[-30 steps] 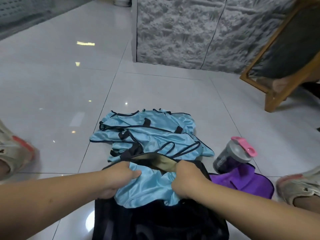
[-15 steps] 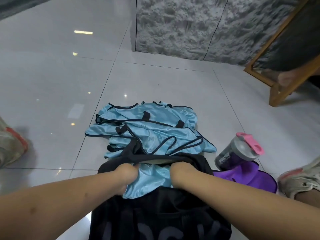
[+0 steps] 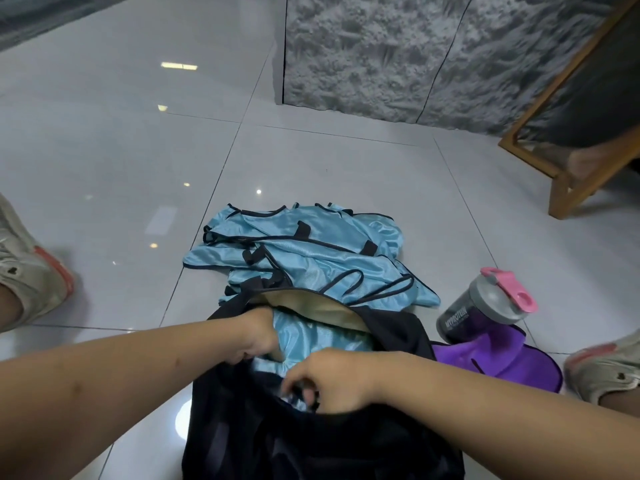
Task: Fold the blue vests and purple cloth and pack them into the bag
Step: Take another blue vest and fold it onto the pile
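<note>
A black bag (image 3: 346,445) lies open on the tiled floor in front of me, its tan lining showing at the mouth. A folded blue vest (image 3: 322,337) sits inside the opening. My left hand (image 3: 258,336) is pushed down into the bag against the vest's left side, fingers hidden. My right hand (image 3: 329,381) pinches the bag's near edge at the opening. A pile of blue vests (image 3: 301,258) with black trim lies just beyond the bag. The purple cloth (image 3: 498,358) lies flat to the bag's right.
A grey shaker bottle (image 3: 485,306) with a pink lid lies on the purple cloth's far edge. My shoes sit at the left (image 3: 31,271) and right (image 3: 606,368). A wooden frame (image 3: 561,161) leans at the far right by a grey stone wall.
The vest has gone deeper into the bag. My right hand let go of the vest and came back to the bag's near edge; my left hand pushed further in.
</note>
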